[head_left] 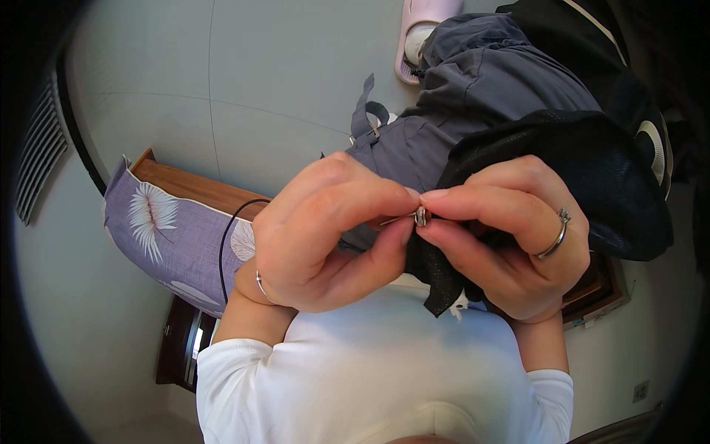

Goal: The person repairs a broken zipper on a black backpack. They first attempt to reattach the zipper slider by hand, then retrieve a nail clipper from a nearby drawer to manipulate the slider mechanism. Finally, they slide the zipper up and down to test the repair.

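Observation:
My left hand (325,229) and my right hand (518,229) meet fingertip to fingertip above my lap. Between them sits a small silvery metal piece (421,216), round-edged and layered, too small to name. My right thumb and forefinger pinch it. A thin needle-like sliver (397,217) runs from it to the left, between my left thumb and forefinger. Whether the two are joined cannot be made out. Black textured cloth (562,177) drapes behind and beneath my right hand, with its corner (444,285) hanging below the fingers.
Grey trousers (488,89) with a buckled strap (366,122) cover my legs, and a pink slipper (429,15) is at the top. On the left, a purple feather-patterned cushion (163,229) lies against a wooden edge (200,189); a black cable (223,259) crosses it.

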Available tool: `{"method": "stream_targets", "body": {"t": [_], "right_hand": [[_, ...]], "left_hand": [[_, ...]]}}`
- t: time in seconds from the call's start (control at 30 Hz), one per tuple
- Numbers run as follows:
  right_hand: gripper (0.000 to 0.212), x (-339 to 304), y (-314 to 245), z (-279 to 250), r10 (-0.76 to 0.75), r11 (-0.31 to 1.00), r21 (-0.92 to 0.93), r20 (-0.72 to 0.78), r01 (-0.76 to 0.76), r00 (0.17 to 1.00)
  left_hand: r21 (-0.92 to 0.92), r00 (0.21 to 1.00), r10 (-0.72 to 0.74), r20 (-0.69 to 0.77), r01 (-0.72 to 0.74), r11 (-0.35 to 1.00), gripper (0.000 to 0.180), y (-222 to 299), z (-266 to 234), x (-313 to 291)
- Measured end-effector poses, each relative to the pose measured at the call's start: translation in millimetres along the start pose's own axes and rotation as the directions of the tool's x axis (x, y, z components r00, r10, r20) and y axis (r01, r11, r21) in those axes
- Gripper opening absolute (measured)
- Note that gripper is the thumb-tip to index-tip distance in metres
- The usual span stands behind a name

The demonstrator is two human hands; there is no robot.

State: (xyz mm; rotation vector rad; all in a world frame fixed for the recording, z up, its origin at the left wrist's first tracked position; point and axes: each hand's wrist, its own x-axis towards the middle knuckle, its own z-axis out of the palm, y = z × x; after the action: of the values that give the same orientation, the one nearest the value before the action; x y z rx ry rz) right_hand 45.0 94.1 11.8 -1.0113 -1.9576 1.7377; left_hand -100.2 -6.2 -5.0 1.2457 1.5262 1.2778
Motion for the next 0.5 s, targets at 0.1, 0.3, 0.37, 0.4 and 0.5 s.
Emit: {"method": "stream_targets", "body": {"t": [0.1, 0.3, 0.37, 0.4, 0.5], "right_hand": [[0.025, 0.8, 0.4, -0.3, -0.005, 1.000, 0.003, 0.003, 0.005, 1.000], [0.022, 1.2, 0.4, -2.4, -0.037, 0.999, -0.028, 0.009, 0.037, 0.999], [0.021, 0.7, -0.1, -2.9, -0.052, 0.998, -0.047, 0.006, 0.052, 0.999], [0.021, 0.2, -0.4, -1.9, -0.056, 0.997, -0.057, 0.000, 0.056, 0.998], [0.021, -1.3, 0.2, -2.0, -0.069, 0.996, -0.063, -0.004, 0.068, 0.998]], "left_hand": [[0.006, 1.000, 0.010, 0.002, -0.010, 1.000, 0.016, -0.8, -0.3, 0.2], [-0.002, 1.000, 0.023, 0.016, -0.023, 1.000, 0.015, 0.5, 0.8, 0.5], [0.008, 0.999, 0.025, 0.022, -0.025, 1.000, 0.014, 1.7, 1.8, 0.8], [0.019, 0.999, 0.031, 0.025, -0.031, 0.999, 0.014, 1.3, 2.2, 1.2], [-0.088, 0.995, -0.091, 0.051, 0.095, 0.992, 0.017, 3.2, 0.8, 2.3]]}}
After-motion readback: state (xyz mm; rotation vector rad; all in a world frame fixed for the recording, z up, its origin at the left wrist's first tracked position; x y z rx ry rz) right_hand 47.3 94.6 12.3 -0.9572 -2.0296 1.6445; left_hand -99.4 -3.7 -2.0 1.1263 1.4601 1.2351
